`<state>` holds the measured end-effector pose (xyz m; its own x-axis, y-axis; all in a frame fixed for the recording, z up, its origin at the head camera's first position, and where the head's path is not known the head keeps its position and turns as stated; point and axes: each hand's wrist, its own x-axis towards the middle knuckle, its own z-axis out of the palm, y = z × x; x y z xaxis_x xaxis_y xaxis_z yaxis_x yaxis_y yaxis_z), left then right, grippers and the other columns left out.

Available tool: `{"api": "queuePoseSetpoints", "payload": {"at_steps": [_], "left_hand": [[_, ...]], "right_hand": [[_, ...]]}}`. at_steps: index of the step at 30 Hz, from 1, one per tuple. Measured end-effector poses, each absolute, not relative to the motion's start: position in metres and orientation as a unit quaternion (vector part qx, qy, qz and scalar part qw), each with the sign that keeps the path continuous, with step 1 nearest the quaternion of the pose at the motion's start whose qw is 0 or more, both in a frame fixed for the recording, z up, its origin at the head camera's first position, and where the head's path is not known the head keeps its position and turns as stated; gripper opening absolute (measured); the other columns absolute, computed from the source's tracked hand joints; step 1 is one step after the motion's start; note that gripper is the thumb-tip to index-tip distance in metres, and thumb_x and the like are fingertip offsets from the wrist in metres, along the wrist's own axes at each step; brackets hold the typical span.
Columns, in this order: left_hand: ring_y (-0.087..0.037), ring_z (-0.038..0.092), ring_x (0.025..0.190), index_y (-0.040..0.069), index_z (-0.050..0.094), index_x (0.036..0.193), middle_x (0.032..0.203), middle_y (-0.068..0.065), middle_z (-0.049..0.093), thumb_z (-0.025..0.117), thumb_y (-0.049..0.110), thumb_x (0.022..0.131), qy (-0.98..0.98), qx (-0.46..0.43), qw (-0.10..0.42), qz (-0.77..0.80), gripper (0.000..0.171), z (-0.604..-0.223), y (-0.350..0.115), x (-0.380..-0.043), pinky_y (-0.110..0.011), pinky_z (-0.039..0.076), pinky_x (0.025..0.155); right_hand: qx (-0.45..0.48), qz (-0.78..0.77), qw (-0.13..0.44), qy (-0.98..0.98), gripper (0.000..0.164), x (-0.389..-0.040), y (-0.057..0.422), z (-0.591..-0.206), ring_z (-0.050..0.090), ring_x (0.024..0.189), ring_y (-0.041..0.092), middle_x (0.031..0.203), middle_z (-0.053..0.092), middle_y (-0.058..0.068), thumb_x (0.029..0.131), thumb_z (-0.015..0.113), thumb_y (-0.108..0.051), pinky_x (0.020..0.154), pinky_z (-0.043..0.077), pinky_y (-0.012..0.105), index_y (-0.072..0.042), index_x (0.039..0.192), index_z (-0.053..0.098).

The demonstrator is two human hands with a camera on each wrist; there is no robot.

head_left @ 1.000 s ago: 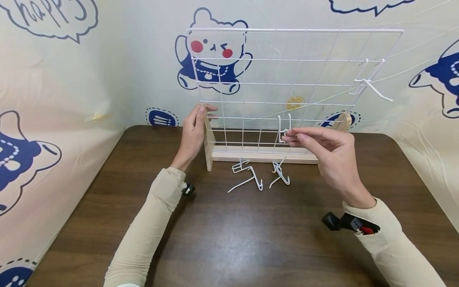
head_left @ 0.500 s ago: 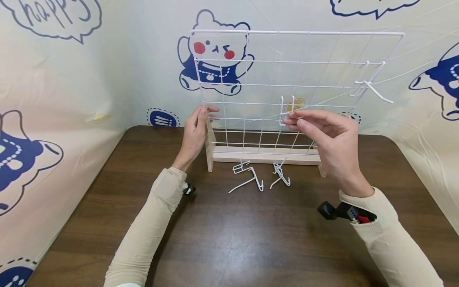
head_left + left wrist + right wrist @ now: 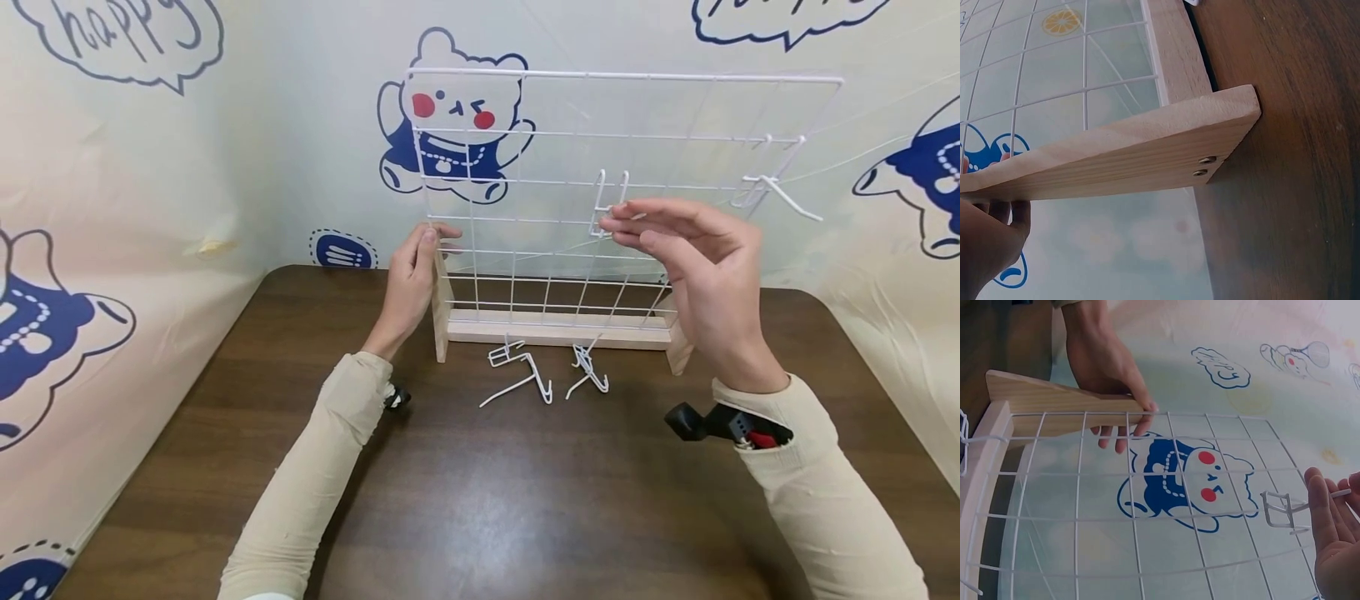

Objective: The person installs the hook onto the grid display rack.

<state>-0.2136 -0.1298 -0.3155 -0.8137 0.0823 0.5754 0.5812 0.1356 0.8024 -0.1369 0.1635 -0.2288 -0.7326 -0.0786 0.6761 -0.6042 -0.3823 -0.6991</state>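
Note:
A white wire grid rack stands upright on a wooden base. My left hand grips the upper end of its left wooden side board, with the thumb on the near edge and fingers behind. My right hand pinches a white wire display hook by its arm, in front of the grid's middle. The hook's two prongs point upward near a horizontal wire; whether they touch it I cannot tell. In the right wrist view, the hook's frame sticks out past the fingers.
Another hook hangs at the grid's upper right, its arm jutting forward. Two loose hook clusters, one left and one right, lie on the brown table before the base. A printed cloth hangs behind.
My right hand has raised the hook from low near the base to around the grid's middle rows. My left hand stays on the side board, and the view has shifted slightly.

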Motion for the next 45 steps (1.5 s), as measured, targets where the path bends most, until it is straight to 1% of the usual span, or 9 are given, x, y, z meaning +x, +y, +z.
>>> {"api": "queuePoseSetpoints", "payload": {"at_steps": [8, 13, 18, 24, 30, 34, 38, 42, 45], "left_hand": [[-0.039, 0.065, 0.105, -0.012, 0.059, 0.117, 0.120, -0.025, 0.063, 0.032, 0.012, 0.109, -0.727, -0.233, 0.208, -0.611, 0.037, -0.315, -0.129, -0.211, -0.056, 0.047, 0.096], [-0.043, 0.064, 0.105, -0.013, 0.059, 0.117, 0.120, -0.028, 0.062, 0.032, 0.011, 0.109, -0.725, -0.235, 0.207, -0.613, 0.037, -0.314, -0.128, -0.210, -0.056, 0.047, 0.096], [-0.038, 0.065, 0.104, -0.013, 0.058, 0.117, 0.120, -0.027, 0.062, 0.032, 0.011, 0.109, -0.730, -0.236, 0.203, -0.608, 0.037, -0.315, -0.128, -0.211, -0.055, 0.047, 0.097], [-0.043, 0.064, 0.104, -0.013, 0.058, 0.117, 0.119, -0.027, 0.063, 0.032, 0.010, 0.109, -0.726, -0.243, 0.203, -0.610, 0.036, -0.316, -0.128, -0.212, -0.055, 0.046, 0.100], [-0.042, 0.064, 0.104, -0.014, 0.058, 0.117, 0.119, -0.029, 0.062, 0.032, 0.009, 0.109, -0.725, -0.245, 0.205, -0.611, 0.035, -0.316, -0.128, -0.213, -0.055, 0.046, 0.099], [-0.035, 0.066, 0.102, -0.013, 0.059, 0.116, 0.118, -0.028, 0.063, 0.032, 0.009, 0.109, -0.724, -0.247, 0.210, -0.609, 0.035, -0.317, -0.129, -0.213, -0.056, 0.046, 0.099], [-0.036, 0.066, 0.102, -0.013, 0.058, 0.116, 0.118, -0.029, 0.062, 0.032, 0.009, 0.109, -0.724, -0.247, 0.211, -0.609, 0.035, -0.317, -0.129, -0.212, -0.058, 0.046, 0.098], [-0.042, 0.064, 0.103, -0.014, 0.058, 0.115, 0.118, -0.030, 0.062, 0.032, 0.009, 0.109, -0.723, -0.247, 0.210, -0.610, 0.035, -0.318, -0.129, -0.213, -0.058, 0.046, 0.096], [-0.046, 0.063, 0.104, -0.014, 0.058, 0.115, 0.118, -0.030, 0.062, 0.032, 0.009, 0.109, -0.722, -0.244, 0.210, -0.612, 0.035, -0.318, -0.129, -0.213, -0.059, 0.046, 0.094]], "right_hand": [[0.334, 0.771, 0.194, -0.507, 0.022, -0.150, 0.161, -0.219, 0.069, 0.094, 0.045, 0.103, 0.065, 0.039, 0.089, 0.057, 0.018, 0.087, 0.057, 0.048, 0.030, 0.107, 0.057], [0.339, 0.762, 0.209, -0.511, 0.020, -0.158, 0.159, -0.212, 0.070, 0.092, 0.043, 0.101, 0.066, 0.037, 0.088, 0.057, 0.018, 0.086, 0.058, 0.047, 0.029, 0.105, 0.058], [0.345, 0.741, 0.232, -0.527, 0.019, -0.165, 0.157, -0.209, 0.070, 0.091, 0.043, 0.100, 0.066, 0.037, 0.088, 0.057, 0.017, 0.086, 0.057, 0.047, 0.028, 0.103, 0.060], [0.346, 0.714, 0.242, -0.558, 0.018, -0.171, 0.158, -0.211, 0.070, 0.093, 0.041, 0.102, 0.066, 0.037, 0.089, 0.059, 0.014, 0.086, 0.058, 0.046, 0.026, 0.104, 0.062], [0.329, 0.688, 0.226, -0.606, 0.021, -0.168, 0.160, -0.219, 0.071, 0.096, 0.036, 0.109, 0.068, 0.032, 0.090, 0.063, 0.011, 0.087, 0.058, 0.041, 0.018, 0.109, 0.066], [0.328, 0.684, 0.216, -0.615, 0.029, -0.161, 0.160, -0.227, 0.071, 0.101, 0.034, 0.122, 0.065, 0.027, 0.089, 0.063, 0.013, 0.087, 0.058, 0.039, 0.014, 0.118, 0.065], [0.334, 0.686, 0.218, -0.608, 0.036, -0.149, 0.162, -0.242, 0.069, 0.106, 0.033, 0.136, 0.057, 0.025, 0.087, 0.060, 0.017, 0.090, 0.057, 0.038, 0.014, 0.123, 0.062], [0.331, 0.690, 0.209, -0.609, 0.036, -0.141, 0.167, -0.257, 0.069, 0.107, 0.034, 0.138, 0.055, 0.027, 0.088, 0.058, 0.018, 0.091, 0.056, 0.040, 0.016, 0.123, 0.060], [0.318, 0.679, 0.202, -0.630, 0.034, -0.137, 0.171, -0.268, 0.070, 0.104, 0.032, 0.131, 0.060, 0.027, 0.089, 0.058, 0.017, 0.091, 0.056, 0.038, 0.016, 0.124, 0.060]]}}
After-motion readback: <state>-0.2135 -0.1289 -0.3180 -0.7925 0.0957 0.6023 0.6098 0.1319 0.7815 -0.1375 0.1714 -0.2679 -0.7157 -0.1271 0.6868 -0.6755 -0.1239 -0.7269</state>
